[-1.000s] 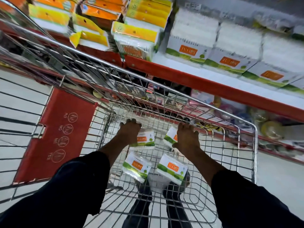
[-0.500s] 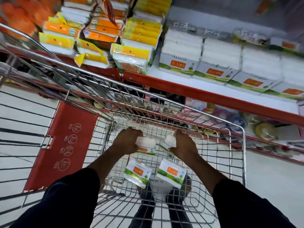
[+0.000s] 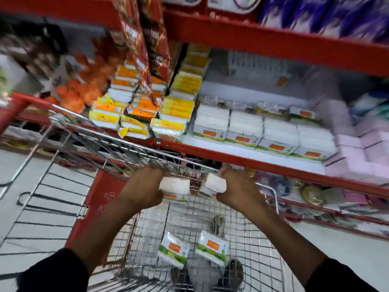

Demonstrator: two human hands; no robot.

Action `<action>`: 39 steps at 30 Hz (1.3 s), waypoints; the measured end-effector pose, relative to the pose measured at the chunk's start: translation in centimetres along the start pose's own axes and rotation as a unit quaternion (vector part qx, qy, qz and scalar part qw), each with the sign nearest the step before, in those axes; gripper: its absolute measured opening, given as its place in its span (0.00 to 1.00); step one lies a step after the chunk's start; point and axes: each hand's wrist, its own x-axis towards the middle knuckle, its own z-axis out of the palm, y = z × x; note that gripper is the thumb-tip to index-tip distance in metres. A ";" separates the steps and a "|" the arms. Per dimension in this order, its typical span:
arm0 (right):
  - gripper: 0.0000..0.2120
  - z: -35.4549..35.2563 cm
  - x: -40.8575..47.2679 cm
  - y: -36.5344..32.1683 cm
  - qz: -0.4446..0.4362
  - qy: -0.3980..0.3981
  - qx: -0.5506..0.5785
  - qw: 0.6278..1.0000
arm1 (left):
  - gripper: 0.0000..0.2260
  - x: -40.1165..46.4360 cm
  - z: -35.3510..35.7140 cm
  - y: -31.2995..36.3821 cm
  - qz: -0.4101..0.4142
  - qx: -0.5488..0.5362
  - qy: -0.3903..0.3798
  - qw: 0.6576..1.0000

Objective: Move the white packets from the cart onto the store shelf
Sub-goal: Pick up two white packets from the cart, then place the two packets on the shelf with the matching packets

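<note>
Both hands are coming up out of the cart (image 3: 271, 192) since the earlier frame, each carrying a packet; the view is tilting up toward the shelf too.

We're holding one white packet (image 3: 174, 185) in the left hand (image 3: 145, 190) and another white packet (image 3: 213, 183) in the right hand (image 3: 237, 190), both closed around the packet ends, roughly level with the cart's front rim. Two more packets, one (image 3: 173, 251) beside the other (image 3: 212, 249), are lying on the cart floor.

Handling read: these are looking light and soft, like plastic-wrapped cotton or tissue, compressible, not fragile. The film is probably slick, so we're judging a grip across the short sides with the fingers wrapped round is safer than a fingertip pinch. One per hand is working fine.

Target is looking like the store shelf (image 3: 242, 159), where matching stocked packets (image 3: 244, 128) are sitting in rows behind the red edge. Free white board is showing in front of the rows; stacking on top is also looking possible. The frame is motion-blurred, so we can't read the finer detail of the gaps.
</note>
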 end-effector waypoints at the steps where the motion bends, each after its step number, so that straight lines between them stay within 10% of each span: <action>1: 0.26 -1.2 -0.3 -0.2 -0.001 0.007 -0.003 1.000 | 0.24 -0.1 -1.2 0.3 0.003 -0.001 0.010 1.000; 13: 0.25 -12.0 1.2 1.9 -0.011 0.107 0.021 0.994 | 0.26 6.1 -11.3 6.2 0.056 -0.047 0.119 0.990; 39: 0.27 -8.2 7.7 4.4 -0.003 0.145 -0.115 0.983 | 0.28 13.1 -5.4 8.7 0.018 -0.058 0.129 0.990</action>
